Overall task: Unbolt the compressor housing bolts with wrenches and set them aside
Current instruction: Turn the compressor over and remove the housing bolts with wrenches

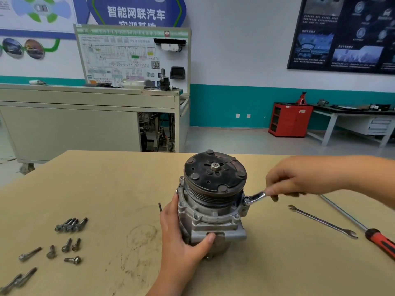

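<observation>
On the bench (106, 189), my left hand (183, 238) wraps its fingers around the lower housing of the upright compressor (213, 210), with loose bolts (70, 225) lying well apart to its left. Just beyond, the fingers of my right hand (299, 180) pinch a wrench (255, 197) seated on a bolt (246, 199) at the housing's right flange; a 2nd wrench (322, 222) and a screwdriver (363, 228) lie to the right.

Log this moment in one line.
left hand: grips compressor | right hand: wrench on right-side housing bolt | loose bolts: table left | spare wrench, screwdriver: table right
</observation>
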